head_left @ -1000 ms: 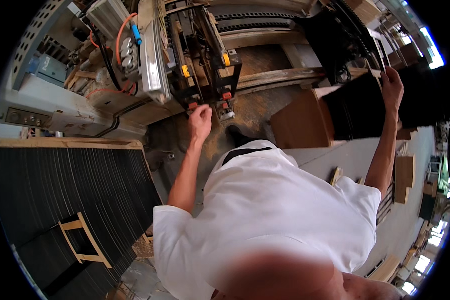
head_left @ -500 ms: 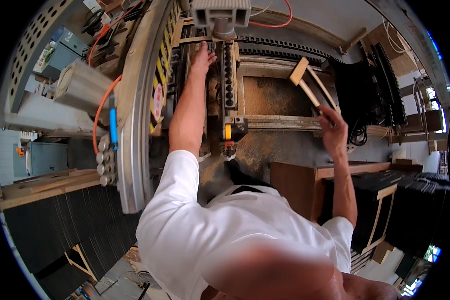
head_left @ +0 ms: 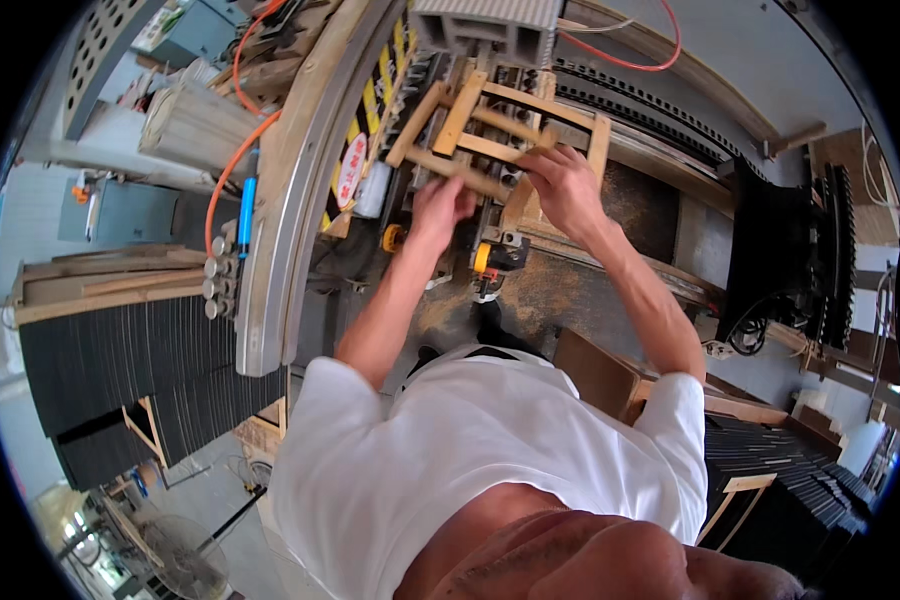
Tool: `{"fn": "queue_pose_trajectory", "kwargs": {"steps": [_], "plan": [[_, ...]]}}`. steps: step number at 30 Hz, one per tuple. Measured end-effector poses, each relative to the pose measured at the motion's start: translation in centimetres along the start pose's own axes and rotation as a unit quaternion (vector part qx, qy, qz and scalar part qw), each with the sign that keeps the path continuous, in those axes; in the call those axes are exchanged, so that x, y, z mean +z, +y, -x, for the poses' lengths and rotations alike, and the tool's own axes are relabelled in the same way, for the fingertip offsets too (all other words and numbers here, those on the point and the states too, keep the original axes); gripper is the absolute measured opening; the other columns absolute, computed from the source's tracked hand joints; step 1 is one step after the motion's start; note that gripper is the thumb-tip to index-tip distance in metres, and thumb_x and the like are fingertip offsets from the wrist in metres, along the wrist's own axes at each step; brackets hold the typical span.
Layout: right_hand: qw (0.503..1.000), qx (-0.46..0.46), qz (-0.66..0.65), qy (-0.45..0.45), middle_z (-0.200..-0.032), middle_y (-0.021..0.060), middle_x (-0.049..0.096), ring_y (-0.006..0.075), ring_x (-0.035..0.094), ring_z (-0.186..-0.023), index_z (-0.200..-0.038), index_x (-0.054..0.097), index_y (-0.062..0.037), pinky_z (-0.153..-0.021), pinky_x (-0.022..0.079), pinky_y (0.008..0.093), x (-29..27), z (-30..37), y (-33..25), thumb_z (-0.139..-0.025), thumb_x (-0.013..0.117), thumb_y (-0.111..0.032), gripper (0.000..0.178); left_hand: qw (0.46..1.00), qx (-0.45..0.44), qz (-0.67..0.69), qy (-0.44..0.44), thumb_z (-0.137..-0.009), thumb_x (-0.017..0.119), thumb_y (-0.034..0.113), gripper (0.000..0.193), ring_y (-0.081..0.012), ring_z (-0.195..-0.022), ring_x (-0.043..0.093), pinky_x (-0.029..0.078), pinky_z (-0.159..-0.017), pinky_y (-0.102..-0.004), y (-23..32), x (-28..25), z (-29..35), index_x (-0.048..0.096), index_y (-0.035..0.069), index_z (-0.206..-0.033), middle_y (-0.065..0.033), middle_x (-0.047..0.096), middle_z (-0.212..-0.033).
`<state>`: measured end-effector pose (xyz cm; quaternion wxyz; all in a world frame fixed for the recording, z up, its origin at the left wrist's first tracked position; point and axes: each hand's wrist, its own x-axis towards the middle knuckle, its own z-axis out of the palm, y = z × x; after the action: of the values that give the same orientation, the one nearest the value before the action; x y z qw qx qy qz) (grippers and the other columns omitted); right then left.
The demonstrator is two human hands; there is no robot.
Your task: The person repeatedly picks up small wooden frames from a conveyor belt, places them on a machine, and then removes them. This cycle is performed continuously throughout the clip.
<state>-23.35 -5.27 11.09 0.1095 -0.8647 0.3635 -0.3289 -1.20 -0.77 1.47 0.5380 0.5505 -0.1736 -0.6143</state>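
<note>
Over the machine bed, my right hand (head_left: 567,195) is closed on the lower rail of a small wooden frame (head_left: 535,103), a light-coloured rectangle with open middle. My left hand (head_left: 440,212) is curled at the lower rail of a second wooden frame (head_left: 416,122), which is smeared by motion. The two frames overlap in view, with the right-hand one in front; whether they touch I cannot tell. Below them is a machine fixture with a yellow knob (head_left: 483,257).
A grey ribbed machine head (head_left: 485,22) hangs beyond the frames. A long metal beam (head_left: 295,215) with a blue tube (head_left: 247,217) runs along the left. Sawdust (head_left: 440,312) covers the floor ahead. Stacked black panels (head_left: 140,360) stand at left, more stacked panels (head_left: 770,470) at right.
My left hand has drawn back from beneath the machine head and now has a wooden frame. My right hand has brought its frame leftward, over the machine, beside the left hand.
</note>
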Motion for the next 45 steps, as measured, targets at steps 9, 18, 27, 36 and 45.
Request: {"fn": "queue_pose_trajectory", "kwargs": {"steps": [9, 18, 27, 36, 45], "plan": [[0.982, -0.071, 0.167, -0.052, -0.106, 0.0072, 0.068, 0.0248, 0.059, -0.096, -0.113, 0.067, -0.0128, -0.083, 0.044, 0.0371, 11.9, -8.6, 2.9, -0.075, 0.057, -0.002, 0.040, 0.995, -0.027, -0.019, 0.096, -0.095, 0.060, 0.021, 0.020, -0.0103, -0.067, 0.061, 0.054, -0.062, -0.0267, -5.1, -11.3, 22.4, 0.063, 0.002, -0.100, -0.0026, 0.064, -0.080], [0.938, -0.120, 0.312, -0.089, -0.075, 0.0115, 0.069, 0.0284, 0.062, -0.093, -0.092, 0.069, -0.0130, -0.080, 0.041, 0.0396, 13.4, -15.4, 6.3, -0.073, 0.062, -0.007, 0.021, 0.957, -0.040, 0.158, 0.240, -0.089, 0.066, 0.025, 0.020, -0.0126, -0.065, 0.061, 0.052, -0.060, -0.0269, -10.3, -16.7, 26.6, 0.063, 0.006, -0.088, -0.0038, 0.064, -0.074], [0.897, -0.110, 0.409, -0.128, -0.083, 0.0098, 0.070, 0.0261, 0.064, -0.094, -0.081, 0.069, -0.0138, -0.085, 0.043, 0.0407, 14.4, -21.7, 9.4, -0.078, 0.064, -0.008, 0.008, 0.908, -0.011, 0.184, 0.376, -0.089, 0.065, 0.022, 0.017, -0.0129, -0.064, 0.060, 0.052, -0.056, -0.0254, -15.8, -23.4, 25.5, 0.062, 0.005, -0.089, -0.0048, 0.064, -0.076], [0.898, -0.116, 0.406, -0.121, -0.087, 0.0119, 0.069, 0.0301, 0.062, -0.100, -0.086, 0.070, -0.0139, -0.092, 0.045, 0.0465, 15.4, -22.2, 11.0, -0.081, 0.064, -0.010, 0.008, 0.878, -0.007, 0.170, 0.448, -0.091, 0.061, 0.017, 0.015, -0.0129, -0.061, 0.060, 0.052, -0.053, -0.0240, -18.6, -24.4, 24.7, 0.061, 0.002, -0.090, -0.0054, 0.064, -0.076], [0.902, -0.100, 0.399, -0.131, -0.103, 0.0113, 0.067, 0.0327, 0.059, -0.107, -0.096, 0.072, -0.0084, -0.082, 0.055, 0.0446, 15.4, -22.7, 11.0, -0.081, 0.063, -0.009, 0.017, 0.864, 0.005, 0.169, 0.475, -0.091, 0.063, 0.016, 0.016, -0.0136, -0.061, 0.061, 0.053, -0.052, -0.0254, -21.3, -25.5, 25.5, 0.061, 0.000, -0.093, -0.0059, 0.063, -0.077]]}}
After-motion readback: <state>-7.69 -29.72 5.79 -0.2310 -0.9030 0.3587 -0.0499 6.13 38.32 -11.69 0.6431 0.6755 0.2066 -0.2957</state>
